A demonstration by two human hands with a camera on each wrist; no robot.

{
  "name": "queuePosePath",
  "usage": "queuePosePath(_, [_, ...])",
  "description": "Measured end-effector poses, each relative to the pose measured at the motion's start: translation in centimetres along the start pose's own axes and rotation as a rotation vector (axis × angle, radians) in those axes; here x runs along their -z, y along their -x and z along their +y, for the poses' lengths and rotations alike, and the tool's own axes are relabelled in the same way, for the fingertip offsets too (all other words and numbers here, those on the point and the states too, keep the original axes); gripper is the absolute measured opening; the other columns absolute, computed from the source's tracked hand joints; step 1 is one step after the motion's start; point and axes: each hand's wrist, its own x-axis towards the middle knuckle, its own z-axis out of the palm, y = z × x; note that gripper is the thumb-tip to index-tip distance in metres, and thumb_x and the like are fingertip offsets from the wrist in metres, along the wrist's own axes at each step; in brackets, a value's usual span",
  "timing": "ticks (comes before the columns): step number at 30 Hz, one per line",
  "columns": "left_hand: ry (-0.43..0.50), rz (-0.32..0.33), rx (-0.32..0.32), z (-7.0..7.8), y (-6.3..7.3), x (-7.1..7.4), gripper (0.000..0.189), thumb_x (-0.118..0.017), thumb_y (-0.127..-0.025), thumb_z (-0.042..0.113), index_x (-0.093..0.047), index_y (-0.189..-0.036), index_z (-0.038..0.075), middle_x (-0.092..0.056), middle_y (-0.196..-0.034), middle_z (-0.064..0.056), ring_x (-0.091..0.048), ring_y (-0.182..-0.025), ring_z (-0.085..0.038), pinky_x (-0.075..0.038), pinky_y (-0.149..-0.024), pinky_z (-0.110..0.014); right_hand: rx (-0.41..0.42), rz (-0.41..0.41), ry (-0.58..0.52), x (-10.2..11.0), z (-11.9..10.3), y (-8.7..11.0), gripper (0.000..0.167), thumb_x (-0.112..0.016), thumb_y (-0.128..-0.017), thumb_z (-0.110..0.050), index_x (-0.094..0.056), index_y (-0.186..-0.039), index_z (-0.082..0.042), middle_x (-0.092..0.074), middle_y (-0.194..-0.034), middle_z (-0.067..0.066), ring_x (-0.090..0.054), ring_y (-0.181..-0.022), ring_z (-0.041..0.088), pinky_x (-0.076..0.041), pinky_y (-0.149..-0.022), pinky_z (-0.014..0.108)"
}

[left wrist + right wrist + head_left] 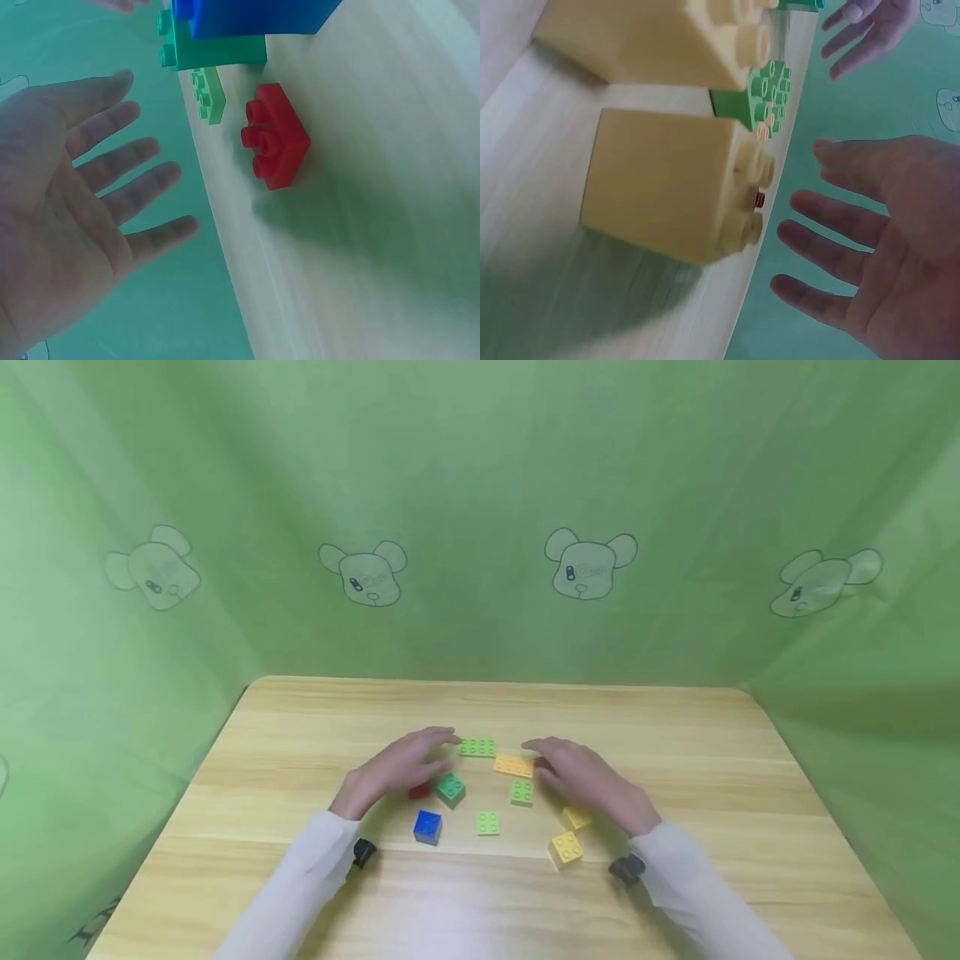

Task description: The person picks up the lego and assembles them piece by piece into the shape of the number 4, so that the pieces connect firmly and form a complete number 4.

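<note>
"What's the left hand doing?"

"It's hovering, fingers spread; a red brick is lying beneath it."

"And the right hand?"

"It's hovering too, fingers apart; two yellow bricks are sitting near its wrist, an orange brick lying between the hands."

Green cloth with cartoon heads behind a wooden table

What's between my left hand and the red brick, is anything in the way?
Nothing visible. In the left wrist view, open space lies between the left hand and the red brick. The dark green brick and blue brick stand off to the side.
</note>
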Motion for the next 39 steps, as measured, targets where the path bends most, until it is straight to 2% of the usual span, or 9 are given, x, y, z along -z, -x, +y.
queuePosePath(9, [-0.051, -0.075, 0.013, 0.1, -2.0, -0.7, 0.043, -0.056, -0.107, 0.018, -0.056, -0.149, 0.011, -0.044, -0.160, -0.013, -0.039, -0.149, -0.031, -0.031, -0.124, -0.047, 0.044, -0.003, 0.075, -0.7, -0.4, -1.1, 0.030, -0.065, -0.098, -0.005, -0.069, -0.128, 0.000, -0.072, -0.122, 0.017, -0.070, -0.109, 0.033, -0.059, -0.095, 0.048])
queuePosePath(17, [-0.095, -0.159, -0.059, -0.1, -3.1, -1.5, 0.041, -0.054, -0.108, 0.013, -0.057, -0.149, 0.012, -0.038, -0.163, -0.017, -0.038, -0.149, -0.034, -0.029, -0.124, -0.050, 0.086, -0.028, 0.165, -1.7, -0.6, -1.4, 0.032, -0.074, -0.094, -0.005, -0.069, -0.125, -0.001, -0.074, -0.114, 0.017, -0.072, -0.098, 0.031, -0.063, -0.084, 0.045])
queuePosePath(21, [-0.120, -0.149, -0.053, 0.0, -3.5, -1.3, 0.041, -0.056, -0.107, 0.013, -0.057, -0.149, 0.012, -0.039, -0.163, -0.015, -0.039, -0.149, -0.033, -0.030, -0.124, -0.050, 0.072, -0.016, 0.176, -1.8, -0.7, -1.8, 0.035, -0.077, -0.092, -0.005, -0.069, -0.126, -0.001, -0.073, -0.114, 0.017, -0.072, -0.097, 0.031, -0.062, -0.084, 0.045])
queuePosePath(27, [-0.137, -0.145, -0.017, 0.1, -4.0, -1.2, 0.042, -0.057, -0.106, 0.012, -0.058, -0.148, 0.013, -0.042, -0.161, -0.013, -0.042, -0.147, -0.033, -0.032, -0.123, -0.049, 0.052, -0.047, 0.197, -1.7, -0.9, -2.4, 0.034, -0.076, -0.093, -0.006, -0.068, -0.126, -0.001, -0.074, -0.109, 0.017, -0.071, -0.093, 0.030, -0.062, -0.079, 0.044])
queuePosePath(33, [-0.130, -0.138, 0.011, 0.1, -4.0, -1.4, 0.041, -0.060, -0.103, 0.007, -0.062, -0.144, 0.012, -0.048, -0.157, -0.013, -0.045, -0.145, -0.033, -0.035, -0.121, -0.049, 0.099, -0.024, 0.222, -2.0, -0.7, -2.3, 0.023, -0.076, -0.093, -0.005, -0.071, -0.115, -0.003, -0.073, -0.093, 0.011, -0.068, -0.078, 0.024, -0.060, -0.065, 0.036])
queuePosePath(39, [-0.133, -0.118, 0.016, 0.2, -4.3, -1.5, 0.041, -0.061, -0.102, 0.004, -0.064, -0.142, 0.012, -0.053, -0.154, -0.011, -0.047, -0.144, -0.031, -0.037, -0.121, -0.047, 0.107, -0.006, 0.236, -2.5, -0.3, -2.5, 0.018, -0.075, -0.094, -0.005, -0.072, -0.111, -0.005, -0.071, -0.087, 0.009, -0.066, -0.074, 0.022, -0.058, -0.060, 0.034])
